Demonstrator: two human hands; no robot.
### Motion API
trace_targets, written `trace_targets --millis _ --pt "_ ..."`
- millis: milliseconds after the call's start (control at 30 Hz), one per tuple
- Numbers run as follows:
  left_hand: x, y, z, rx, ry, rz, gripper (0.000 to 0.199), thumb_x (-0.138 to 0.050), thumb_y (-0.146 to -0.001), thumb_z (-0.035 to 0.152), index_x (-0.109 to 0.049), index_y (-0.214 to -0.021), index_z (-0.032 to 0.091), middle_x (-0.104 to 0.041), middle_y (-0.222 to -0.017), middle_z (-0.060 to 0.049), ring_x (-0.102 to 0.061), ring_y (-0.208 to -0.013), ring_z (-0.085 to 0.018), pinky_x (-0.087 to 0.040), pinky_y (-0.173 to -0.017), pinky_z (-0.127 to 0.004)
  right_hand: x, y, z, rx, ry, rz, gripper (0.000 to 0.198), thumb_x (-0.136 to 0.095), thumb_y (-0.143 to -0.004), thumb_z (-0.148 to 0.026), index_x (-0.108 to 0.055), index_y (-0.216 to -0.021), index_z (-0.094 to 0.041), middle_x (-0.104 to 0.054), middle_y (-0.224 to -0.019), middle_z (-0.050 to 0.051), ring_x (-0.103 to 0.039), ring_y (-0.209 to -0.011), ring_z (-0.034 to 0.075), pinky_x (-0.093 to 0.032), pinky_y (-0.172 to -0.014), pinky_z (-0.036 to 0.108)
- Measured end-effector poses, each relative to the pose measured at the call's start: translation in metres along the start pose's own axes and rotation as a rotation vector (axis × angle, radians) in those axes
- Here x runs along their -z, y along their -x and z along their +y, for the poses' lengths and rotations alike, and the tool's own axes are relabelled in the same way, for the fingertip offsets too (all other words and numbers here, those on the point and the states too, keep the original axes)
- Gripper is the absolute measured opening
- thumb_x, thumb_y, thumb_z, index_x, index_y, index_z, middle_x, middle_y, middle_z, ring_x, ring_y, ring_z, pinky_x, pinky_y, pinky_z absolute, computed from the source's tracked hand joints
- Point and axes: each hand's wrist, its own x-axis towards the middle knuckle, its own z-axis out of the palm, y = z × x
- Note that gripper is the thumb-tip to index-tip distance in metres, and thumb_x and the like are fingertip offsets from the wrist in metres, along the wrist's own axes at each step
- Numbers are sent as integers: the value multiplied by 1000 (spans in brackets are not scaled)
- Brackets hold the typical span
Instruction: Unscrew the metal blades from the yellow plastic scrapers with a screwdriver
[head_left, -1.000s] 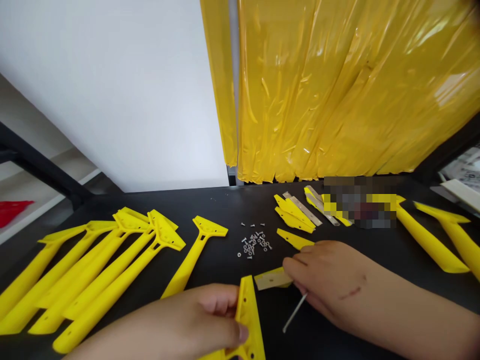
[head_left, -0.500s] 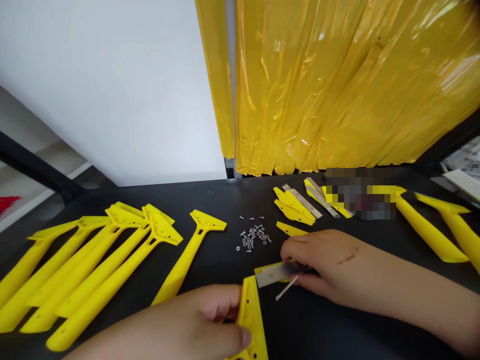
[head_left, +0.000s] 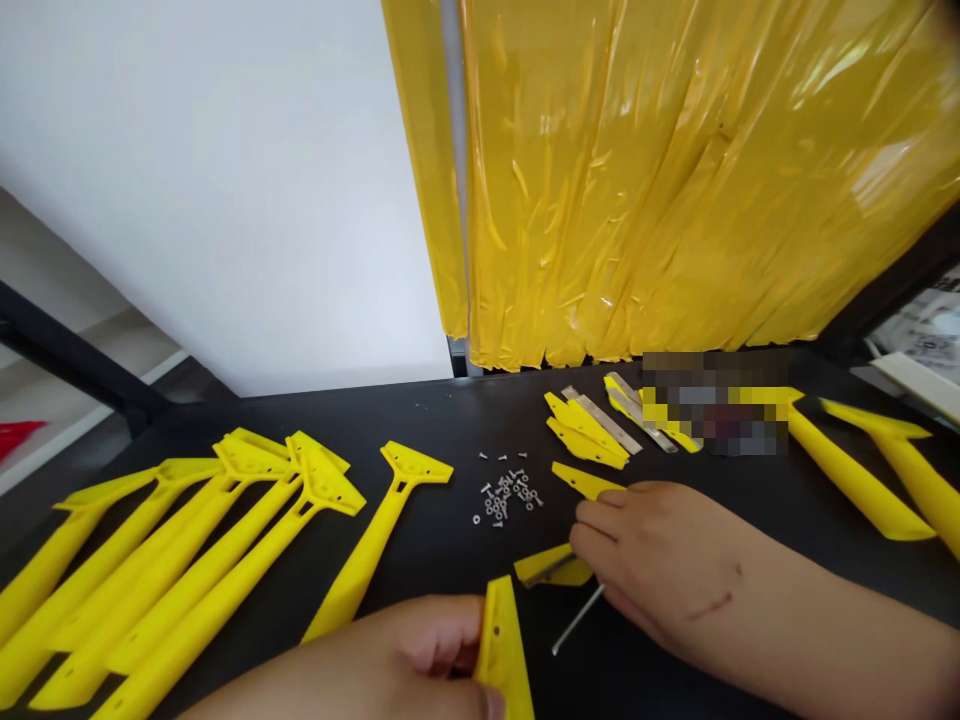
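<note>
At the bottom centre my left hand (head_left: 427, 655) grips a yellow plastic scraper handle (head_left: 506, 640) by its flat, holed head. The rest of that handle is out of view. My right hand (head_left: 660, 560) is closed, with a thin metal rod (head_left: 577, 622) sticking out below its fingers. A yellow clamp plate (head_left: 566, 568) with a dark narrow strip along it shows at the fingertips; how it is held is partly hidden. Another yellow plate (head_left: 581, 480) lies just behind the right hand. Small screws and nuts (head_left: 510, 495) are scattered on the black tabletop (head_left: 450, 550).
Several yellow scraper handles (head_left: 247, 540) lie at the left, and a separate handle (head_left: 382, 530) lies nearer the middle. More yellow plates (head_left: 585, 435) and metal blades (head_left: 607, 420) are at the back right. Further handles (head_left: 855, 465) lie right of a blurred patch.
The metal blade seen flat at my right fingertips has turned, leaving a narrow strip against the yellow plate. My right hand has tilted, and the rod points lower. The left hand keeps its grip.
</note>
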Motion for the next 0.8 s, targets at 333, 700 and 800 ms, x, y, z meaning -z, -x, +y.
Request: trace_targets --millis 333,700,800 --pt "-6 7 9 140 104 4 9 -71 -88 36 -73 -90 28 -55 -52 8 -43 -41 -12 -34 -37 -18 30 13 14 -161 -121 36 24 -46 -105 -23 -60 -86 -25 -67 -80 -1 -65 -68 20 -36 -64 35" --pt "-7 4 11 96 94 61 15 -68 -95 40 -70 -101 26 -59 -52 7 -47 -41 -11 -41 -38 -16 2 5 83 -744 275 72 22 -51 -99 -37 -63 -90 -21 -66 -69 9 -61 -61 25 -21 -56 32" --pt "-5 1 15 27 89 60 13 -64 -99 38 -66 -102 26 -63 -54 7 -49 -42 -11 -42 -39 -16 -1 3 80 -750 213 29 25 -53 -100 -39 -66 -91 -20 -67 -69 10 -63 -63 27 -24 -57 33"
